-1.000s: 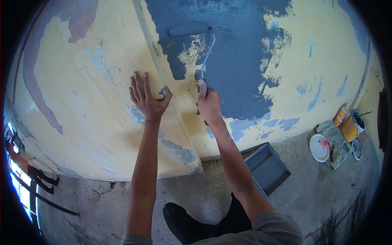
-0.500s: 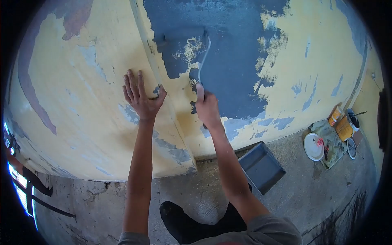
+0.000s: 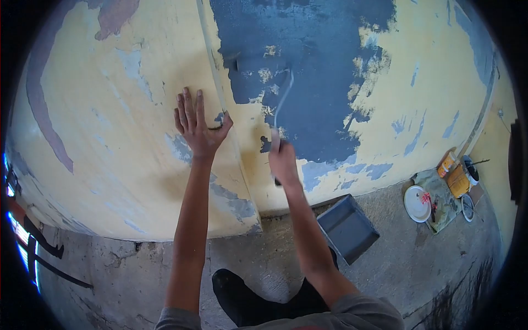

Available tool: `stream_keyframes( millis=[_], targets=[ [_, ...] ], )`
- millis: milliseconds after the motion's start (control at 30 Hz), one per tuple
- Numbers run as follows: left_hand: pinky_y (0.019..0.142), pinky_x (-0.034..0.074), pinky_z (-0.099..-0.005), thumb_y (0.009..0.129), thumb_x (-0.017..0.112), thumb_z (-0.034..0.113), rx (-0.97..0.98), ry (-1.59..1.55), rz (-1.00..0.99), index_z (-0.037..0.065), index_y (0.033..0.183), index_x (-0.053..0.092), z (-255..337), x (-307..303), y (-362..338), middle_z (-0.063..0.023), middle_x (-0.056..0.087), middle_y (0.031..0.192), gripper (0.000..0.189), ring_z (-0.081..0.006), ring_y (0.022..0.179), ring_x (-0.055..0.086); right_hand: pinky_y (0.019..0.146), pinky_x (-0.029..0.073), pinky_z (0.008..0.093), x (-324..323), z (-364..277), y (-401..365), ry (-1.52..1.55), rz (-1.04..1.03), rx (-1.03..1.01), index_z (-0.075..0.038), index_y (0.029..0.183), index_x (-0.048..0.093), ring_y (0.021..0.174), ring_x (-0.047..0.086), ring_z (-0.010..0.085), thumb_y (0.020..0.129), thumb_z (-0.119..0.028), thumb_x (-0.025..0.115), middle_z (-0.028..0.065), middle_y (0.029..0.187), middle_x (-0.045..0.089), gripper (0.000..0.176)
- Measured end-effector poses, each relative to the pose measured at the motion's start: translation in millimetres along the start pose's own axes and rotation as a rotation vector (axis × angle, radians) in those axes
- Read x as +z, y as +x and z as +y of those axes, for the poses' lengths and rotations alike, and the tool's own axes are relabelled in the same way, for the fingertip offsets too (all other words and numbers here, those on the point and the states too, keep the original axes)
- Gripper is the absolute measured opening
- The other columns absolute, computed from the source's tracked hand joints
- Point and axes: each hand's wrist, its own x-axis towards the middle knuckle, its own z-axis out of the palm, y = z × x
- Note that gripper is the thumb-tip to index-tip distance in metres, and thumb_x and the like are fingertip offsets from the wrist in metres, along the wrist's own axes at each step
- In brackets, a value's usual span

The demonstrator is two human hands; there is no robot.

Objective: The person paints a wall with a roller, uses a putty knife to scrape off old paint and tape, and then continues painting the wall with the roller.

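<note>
My right hand (image 3: 284, 164) is wrapped round the handle of a paint roller (image 3: 276, 139), whose bent metal frame reaches up the wall. The dark roller head lies against the blue-grey painted patch (image 3: 319, 110) and blends into it. Small cream spots still show around the roller head. To the left, my left hand (image 3: 203, 135) rests with spread fingers on the cream wall (image 3: 137, 154), its thumb by a vertical ridge. A dark paint tray (image 3: 347, 225) sits on the floor below, to the right of my right forearm.
On the concrete floor (image 3: 396, 269) at right lie a white lid (image 3: 417, 203) with something red on it and a stained sheet (image 3: 444, 204). Yellow containers (image 3: 457, 180) and a small white-rimmed pot (image 3: 467, 208) stand beside them. Another person's limb (image 3: 41, 237) shows at far left.
The roller head has moved down the wall, with my right hand lower too. More of the cream patch under it is covered in blue-grey. The left hand stays on the wall.
</note>
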Motion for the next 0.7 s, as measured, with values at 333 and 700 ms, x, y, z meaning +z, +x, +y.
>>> stream_keyframes(
  millis=[333, 700],
  targets=[
    [0.112, 0.026, -0.0466, 0.076, 0.069, 0.045, 0.005, 0.006, 0.019, 0.009, 0.139, 0.051, 1, -3, 1, -0.0160, 0.040, 0.150, 0.074, -0.0339, 0.140, 0.035, 0.081, 0.047, 0.0510, -20, 3, -26, -0.064, -0.099, 0.089, 0.010, 0.095, 0.063, 0.097, 0.058, 0.0519, 0.102, -0.042, 0.038, 0.0347, 0.092, 0.062, 0.058],
    [0.112, 0.027, -0.0464, 0.075, 0.069, 0.043, -0.009, 0.005, 0.034, 0.009, 0.137, 0.053, 2, -3, 1, -0.0162, 0.042, 0.148, 0.072, -0.0338, 0.139, 0.037, 0.082, 0.048, 0.0504, -40, -29, 9, -0.209, -0.158, 0.091, 0.011, 0.092, 0.064, 0.097, 0.055, 0.0544, 0.102, -0.046, 0.037, 0.0357, 0.089, 0.062, 0.064]
  ],
)
